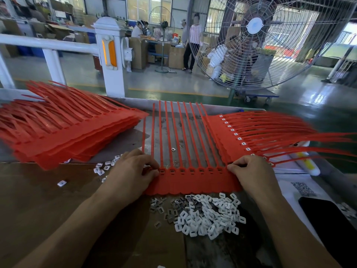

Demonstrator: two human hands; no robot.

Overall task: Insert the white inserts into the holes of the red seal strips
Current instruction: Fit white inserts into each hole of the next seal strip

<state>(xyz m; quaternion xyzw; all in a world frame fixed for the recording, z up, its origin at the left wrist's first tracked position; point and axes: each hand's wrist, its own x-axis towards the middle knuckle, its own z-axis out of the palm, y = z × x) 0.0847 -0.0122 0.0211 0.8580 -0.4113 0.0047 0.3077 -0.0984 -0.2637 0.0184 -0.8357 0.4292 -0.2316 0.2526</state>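
Observation:
A red sheet of joined seal strips point(193, 182) lies flat in front of me, its tails pointing away and a row of several rectangular holes along its head. My left hand point(131, 173) has curled fingers at the sheet's left end, fingertips at the leftmost hole; whether they pinch a white insert is hidden. My right hand point(251, 173) pinches the sheet's right edge with curled fingers. A heap of white inserts point(208, 215) lies just below the sheet, between my forearms.
A tall stack of red strip sheets point(67, 130) sits at the left. Sheets with white inserts fitted point(239, 136) fan out at the right. Loose inserts point(100, 169) lie left of my left hand. A dark phone point(328, 219) and a QR-code paper lie far right. A big fan stands behind.

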